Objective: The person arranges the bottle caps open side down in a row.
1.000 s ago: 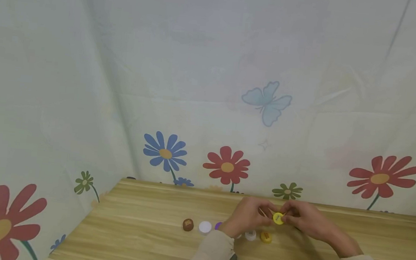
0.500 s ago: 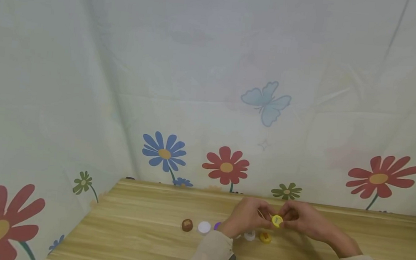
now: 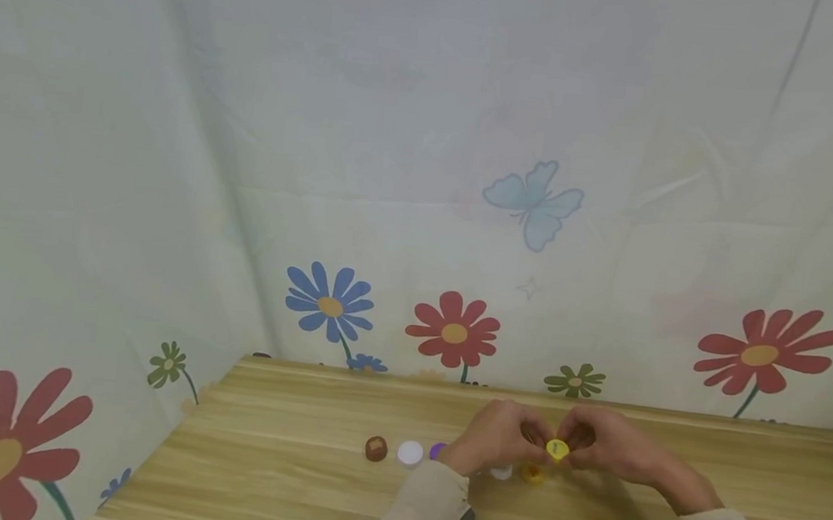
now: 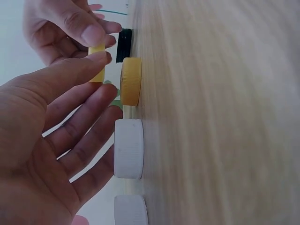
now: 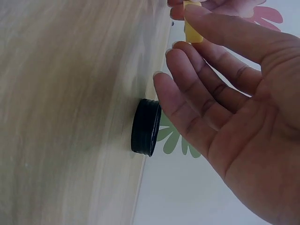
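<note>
A yellow bottle cap (image 3: 557, 450) with print on its top is held above the table between both hands. My left hand (image 3: 500, 440) pinches its left side with thumb and fingertips; my right hand (image 3: 617, 448) pinches the right side. In the left wrist view the yellow cap (image 4: 97, 71) is seen edge-on, its far part covered by the other hand's thumb. Just below the hands an orange-yellow cap (image 3: 533, 474) lies on the table. Left of it sits a white cap (image 3: 501, 472), partly hidden by the left hand.
On the wooden table (image 3: 274, 489), a brown cap (image 3: 376, 449), a white cap (image 3: 409, 454) and a purple cap (image 3: 437, 451) continue the row leftward. A black cap (image 5: 145, 126) lies below the right hand. A flower-printed cloth (image 3: 399, 124) hangs behind the table.
Both hands and the yellow cap have come slightly lower, closer to the row of caps. The cap's tilt has shifted a little between the fingers. The caps on the table have stayed put.
</note>
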